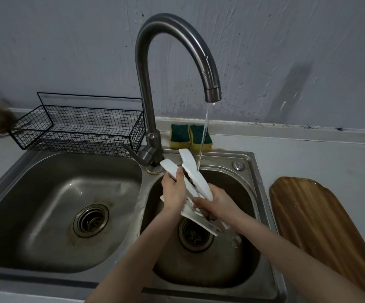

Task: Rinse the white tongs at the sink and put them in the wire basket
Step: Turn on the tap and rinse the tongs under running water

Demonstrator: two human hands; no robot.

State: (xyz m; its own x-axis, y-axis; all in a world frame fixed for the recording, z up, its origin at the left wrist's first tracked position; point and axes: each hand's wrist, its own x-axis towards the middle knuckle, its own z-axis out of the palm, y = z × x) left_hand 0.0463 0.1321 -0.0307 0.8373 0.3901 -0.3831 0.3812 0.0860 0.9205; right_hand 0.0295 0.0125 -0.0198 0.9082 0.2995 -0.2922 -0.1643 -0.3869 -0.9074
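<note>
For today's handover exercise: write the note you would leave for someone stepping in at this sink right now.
Left hand: shut on the white tongs, on the left arm.
Right hand: shut on the tongs lower down.
Tongs are over the right sink basin, tips up; the water stream from the faucet lands on the right arm.
Wire basket sits behind the left basin.
Done: rinsing under way.
Left: finish the rinse, put the tongs in the basket.

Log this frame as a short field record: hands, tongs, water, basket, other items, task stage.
left hand: gripping white tongs
right hand: gripping tongs lower down
tongs: over right sink basin, arms spread, under stream
faucet: running
wire basket: behind left basin, looks empty
sponges: two, behind sink
wooden board: right counter
stage: rinsing, not yet basketed
</note>
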